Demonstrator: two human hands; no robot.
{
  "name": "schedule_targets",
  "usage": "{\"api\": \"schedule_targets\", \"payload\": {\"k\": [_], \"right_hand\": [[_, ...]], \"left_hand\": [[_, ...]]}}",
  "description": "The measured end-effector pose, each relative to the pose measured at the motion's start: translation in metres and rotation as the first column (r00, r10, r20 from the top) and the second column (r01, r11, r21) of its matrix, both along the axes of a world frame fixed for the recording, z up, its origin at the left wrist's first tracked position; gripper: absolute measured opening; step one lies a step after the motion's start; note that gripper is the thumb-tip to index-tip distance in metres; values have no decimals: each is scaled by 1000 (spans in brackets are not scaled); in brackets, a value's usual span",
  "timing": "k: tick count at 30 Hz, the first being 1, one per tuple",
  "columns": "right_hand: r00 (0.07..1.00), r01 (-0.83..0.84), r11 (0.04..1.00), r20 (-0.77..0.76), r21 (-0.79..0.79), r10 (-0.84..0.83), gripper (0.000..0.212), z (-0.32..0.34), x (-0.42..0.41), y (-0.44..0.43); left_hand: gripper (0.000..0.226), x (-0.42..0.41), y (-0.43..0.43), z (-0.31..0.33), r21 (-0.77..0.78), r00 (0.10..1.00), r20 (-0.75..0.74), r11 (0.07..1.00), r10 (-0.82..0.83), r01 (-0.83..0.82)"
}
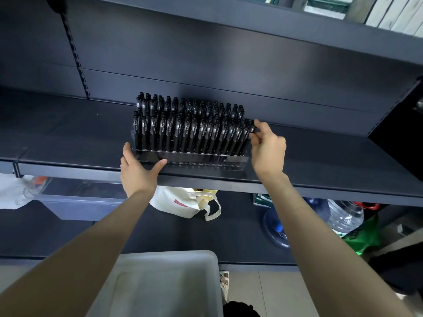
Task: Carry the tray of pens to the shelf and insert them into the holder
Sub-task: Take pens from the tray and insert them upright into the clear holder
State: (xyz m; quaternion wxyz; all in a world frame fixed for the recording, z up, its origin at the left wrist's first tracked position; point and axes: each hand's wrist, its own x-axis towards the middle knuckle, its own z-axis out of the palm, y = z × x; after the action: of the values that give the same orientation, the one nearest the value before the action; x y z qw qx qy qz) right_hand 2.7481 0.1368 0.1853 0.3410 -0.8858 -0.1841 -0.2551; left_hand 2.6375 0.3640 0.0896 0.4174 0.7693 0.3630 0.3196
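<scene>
Spread left hand (137, 172) is bracing the clear acrylic holder (190, 160), likely steadying it, while right hand (268, 150) is pinching a black pen (252, 128) at its end slot.

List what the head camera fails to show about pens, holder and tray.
Head view: tray, near end cut off by bottom edge.
Barrels of back-row pens: hidden by the front row.
Slot of the pen pinched by the right hand: hidden in the holder by neighbouring pens.
Print on pens: too small to read.
</scene>
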Motion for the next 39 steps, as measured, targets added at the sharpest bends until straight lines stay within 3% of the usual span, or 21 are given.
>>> {"api": "schedule_targets", "payload": {"k": [13,20,27,34,39], "right_hand": [[989,-1,998,-148,-61,-8,40,7,1,-3],[992,17,997,-127,-76,-27,40,3,-3,-6],[994,12,1000,-105,-12,-13,41,-22,-14,-15],[979,-15,959,-200,-282,-43,28,-44,-12,-15],[985,5,962,-165,-275,-53,20,-47,-5,-9]], "left_hand": [[95,-1,0,0,8,1000,0,1000,-8,8],[94,-4,-1,3,15,1000,-15,1000,-22,22],[81,-17,11,11,121,989,-130,989,-70,86],[58,-21,21,19,233,982,-169,965,-82,121],[53,-21,29,20,251,983,-164,960,-80,120]]}}
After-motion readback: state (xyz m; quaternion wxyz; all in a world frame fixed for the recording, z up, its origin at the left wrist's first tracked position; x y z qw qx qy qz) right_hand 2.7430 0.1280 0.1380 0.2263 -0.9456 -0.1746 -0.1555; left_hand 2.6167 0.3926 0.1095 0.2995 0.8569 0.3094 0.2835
